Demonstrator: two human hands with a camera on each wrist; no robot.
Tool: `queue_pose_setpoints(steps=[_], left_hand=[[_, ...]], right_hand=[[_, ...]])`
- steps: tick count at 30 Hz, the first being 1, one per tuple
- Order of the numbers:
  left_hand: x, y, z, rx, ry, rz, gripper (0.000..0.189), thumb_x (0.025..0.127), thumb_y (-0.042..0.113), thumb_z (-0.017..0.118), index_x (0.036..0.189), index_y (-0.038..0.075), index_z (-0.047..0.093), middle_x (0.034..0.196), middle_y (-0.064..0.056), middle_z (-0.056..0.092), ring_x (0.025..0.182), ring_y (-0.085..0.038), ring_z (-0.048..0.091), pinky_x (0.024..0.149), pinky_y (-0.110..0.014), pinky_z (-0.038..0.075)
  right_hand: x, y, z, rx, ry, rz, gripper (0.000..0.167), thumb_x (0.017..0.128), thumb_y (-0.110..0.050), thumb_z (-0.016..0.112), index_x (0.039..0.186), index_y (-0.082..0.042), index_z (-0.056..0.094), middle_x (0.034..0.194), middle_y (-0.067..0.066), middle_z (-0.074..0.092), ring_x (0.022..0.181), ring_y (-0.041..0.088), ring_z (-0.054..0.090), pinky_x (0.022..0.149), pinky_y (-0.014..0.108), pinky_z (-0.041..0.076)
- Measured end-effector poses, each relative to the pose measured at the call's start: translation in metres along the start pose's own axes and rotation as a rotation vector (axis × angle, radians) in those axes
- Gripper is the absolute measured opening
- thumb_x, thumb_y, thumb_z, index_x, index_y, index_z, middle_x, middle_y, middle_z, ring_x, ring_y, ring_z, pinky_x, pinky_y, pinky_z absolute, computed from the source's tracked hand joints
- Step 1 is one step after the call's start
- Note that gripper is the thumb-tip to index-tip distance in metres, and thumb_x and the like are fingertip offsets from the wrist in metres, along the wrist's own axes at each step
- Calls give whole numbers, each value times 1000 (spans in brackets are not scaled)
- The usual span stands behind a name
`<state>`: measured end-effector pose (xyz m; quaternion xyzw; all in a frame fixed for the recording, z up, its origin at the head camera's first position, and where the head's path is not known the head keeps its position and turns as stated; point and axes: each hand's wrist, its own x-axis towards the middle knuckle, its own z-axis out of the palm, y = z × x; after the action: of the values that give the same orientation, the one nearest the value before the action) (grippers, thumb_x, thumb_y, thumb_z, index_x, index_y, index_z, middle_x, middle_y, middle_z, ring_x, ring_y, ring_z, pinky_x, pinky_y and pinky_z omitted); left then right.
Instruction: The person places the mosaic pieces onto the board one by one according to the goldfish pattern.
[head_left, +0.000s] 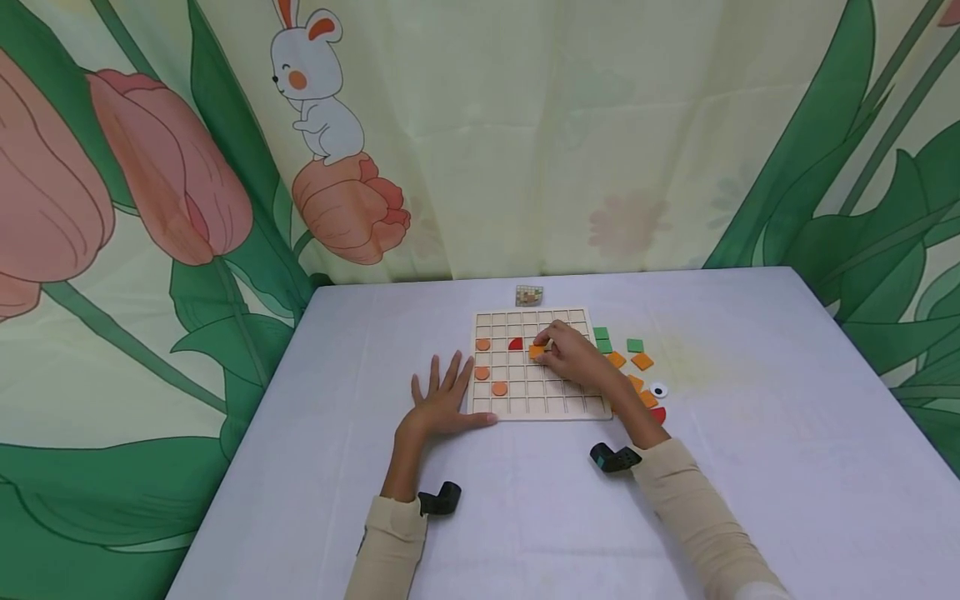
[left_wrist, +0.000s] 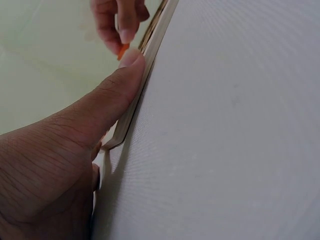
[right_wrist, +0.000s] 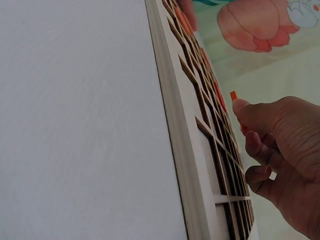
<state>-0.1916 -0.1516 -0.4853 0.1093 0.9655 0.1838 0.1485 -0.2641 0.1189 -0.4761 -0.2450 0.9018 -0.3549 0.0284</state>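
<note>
A pale wooden grid board [head_left: 551, 406] lies on the table in the head view. My right hand [head_left: 576, 357] pinches an orange square tile [head_left: 537, 352] over the board's upper middle; the right wrist view shows its edge [right_wrist: 233, 95] above the grid. My left hand [head_left: 442, 407] rests with fingers spread at the board's left edge, thumb along the near corner, and the thumb [left_wrist: 107, 92] touches the board's side. Orange round pieces [head_left: 499, 388] sit in cells at the left, and a red quarter-round piece [head_left: 515, 343] lies just left of the pinched tile.
Right of the board lie green tiles [head_left: 635, 345], several orange tiles [head_left: 642, 362], a white disc with a black dot [head_left: 658, 390] and a red piece [head_left: 658, 415], partly near my right forearm. A small patterned packet [head_left: 528, 295] lies behind the board. A printed curtain [head_left: 525, 150] hangs behind the table.
</note>
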Motion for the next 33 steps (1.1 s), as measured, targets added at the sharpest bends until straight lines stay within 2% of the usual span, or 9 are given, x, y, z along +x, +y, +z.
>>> queue_pose_setpoints(steps=[8, 15, 27, 33], left_hand=[[1, 0, 1, 7, 3, -1, 112, 76, 75, 62, 159, 24, 8, 165, -1, -5, 146, -33, -21, 108, -67, -12], [1, 0, 1, 13, 0, 1, 111, 76, 75, 61, 159, 24, 8, 165, -1, -5, 146, -33, -20, 108, -67, -11], [1, 1, -1, 25, 4, -2, 111, 76, 76, 61, 159, 24, 7, 164, -1, -6, 146, -33, -20, 108, -67, -11], [1, 0, 1, 22, 2, -3, 111, 76, 76, 61, 159, 24, 8, 165, -1, -5, 146, -34, -20, 108, -68, -11]], right_hand=[[8, -7, 14, -5, -14, -19, 23, 93, -17, 69, 111, -4, 64, 112, 6, 56, 81, 16, 50, 70, 29, 45], [10, -12, 22, -17, -14, 13, 23, 92, -20, 69, 111, -6, 66, 109, 4, 54, 76, 16, 50, 65, 28, 44], [12, -21, 26, -28, 13, 47, 24, 91, -21, 70, 110, -6, 67, 109, 5, 55, 82, 19, 50, 69, 30, 44], [12, -19, 29, -40, 8, 47, 23, 91, -20, 71, 109, -6, 67, 106, 5, 55, 79, 18, 50, 68, 29, 44]])
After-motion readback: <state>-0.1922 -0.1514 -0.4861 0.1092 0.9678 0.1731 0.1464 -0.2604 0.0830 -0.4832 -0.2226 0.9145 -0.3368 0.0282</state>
